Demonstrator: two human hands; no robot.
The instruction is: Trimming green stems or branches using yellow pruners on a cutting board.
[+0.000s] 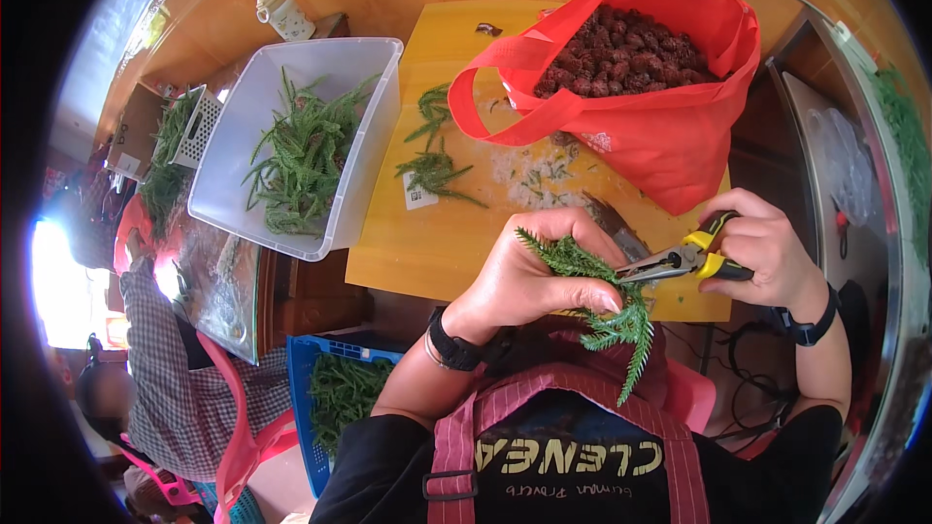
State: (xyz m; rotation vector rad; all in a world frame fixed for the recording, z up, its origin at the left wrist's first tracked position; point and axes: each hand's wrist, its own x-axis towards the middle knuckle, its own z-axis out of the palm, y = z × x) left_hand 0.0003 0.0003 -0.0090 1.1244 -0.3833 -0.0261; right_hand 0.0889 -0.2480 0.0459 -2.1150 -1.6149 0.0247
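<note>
My left hand (529, 277) is closed around a green evergreen sprig (626, 320), whose needled tips hang out below my thumb and above my fingers. In my right hand (772, 252) are long-nose pliers (691, 257) with yellow and black handles. Their jaws point left and meet the sprig beside my left thumb; whether they grip a stem or wire is too small to tell. Both hands are above the near edge of the yellow table (388, 262). Beyond them, a red bag (660, 136) holds many brown pine cones (621, 53).
A clear plastic bin (374, 150) of green sprigs (306, 160) stands at the left. Loose sprigs (437, 175) and white crumbs lie on the table. Below left is a blue crate (309, 408) of greenery. Another person in a checked shirt (184, 398) sits at far left.
</note>
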